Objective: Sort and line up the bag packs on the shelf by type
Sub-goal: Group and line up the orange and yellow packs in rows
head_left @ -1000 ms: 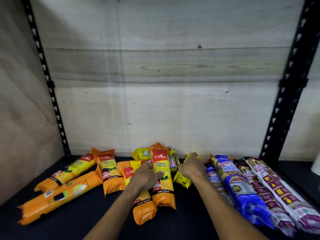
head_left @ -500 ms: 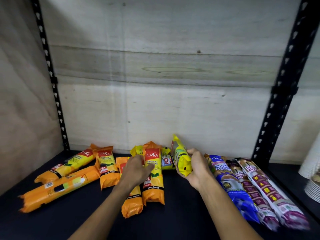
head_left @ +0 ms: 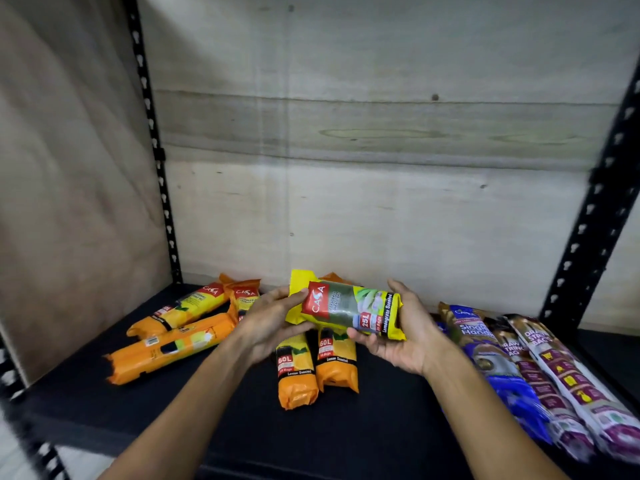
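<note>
Both hands, left hand [head_left: 273, 323] and right hand [head_left: 405, 336], gripping yellow pack [head_left: 349, 311] label-up above orange packs [head_left: 317, 362] (checking type, likely).

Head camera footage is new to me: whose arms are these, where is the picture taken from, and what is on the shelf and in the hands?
No machine here: a person wears a camera on the head, looking down at their own bare arms. The left hand and right hand together hold a yellow 25L pack sideways above the dark shelf. Beneath it lie two orange 60L packs, with more orange packs to the left. On the right, a blue pack and brown-and-white packs lie side by side.
</note>
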